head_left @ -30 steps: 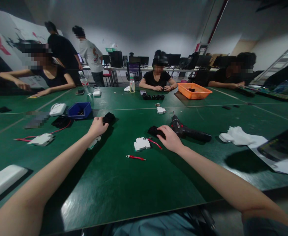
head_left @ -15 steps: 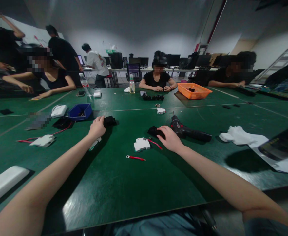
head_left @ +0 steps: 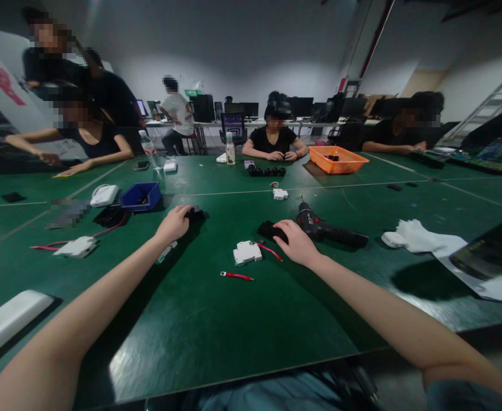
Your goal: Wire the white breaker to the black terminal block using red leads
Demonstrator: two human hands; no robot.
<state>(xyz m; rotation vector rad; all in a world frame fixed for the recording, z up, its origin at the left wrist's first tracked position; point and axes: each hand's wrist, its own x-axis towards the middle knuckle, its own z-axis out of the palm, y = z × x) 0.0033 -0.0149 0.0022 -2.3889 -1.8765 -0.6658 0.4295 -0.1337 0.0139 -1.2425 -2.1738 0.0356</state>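
Observation:
My left hand (head_left: 174, 225) is closed round a dark block-like part (head_left: 196, 214), its kind unclear, low over the green table. My right hand (head_left: 296, 242) has its fingers curled over a black part (head_left: 269, 230) on the tabletop; the palm hides some of it. Between the hands lies a white circuit breaker (head_left: 247, 252) with a red wire (head_left: 272, 251) beside it. A short red cable with a metal lug (head_left: 237, 276) rests nearer to me. Another white breaker (head_left: 165, 253) is partly covered by my left wrist. A black cordless drill (head_left: 328, 231) lies just right of my right hand.
At left are a blue bin (head_left: 141, 196), a wired white breaker (head_left: 78, 246) and a long white case (head_left: 11, 322). Farther back sit an orange basket (head_left: 338, 165) and bottles (head_left: 230, 151). White gloves (head_left: 413, 237) lie at right. Several people are round the table.
My left hand has shifted slightly right and down, and the dark part under it now shows lower and less of it. My right hand stays in place. People in the left background have moved.

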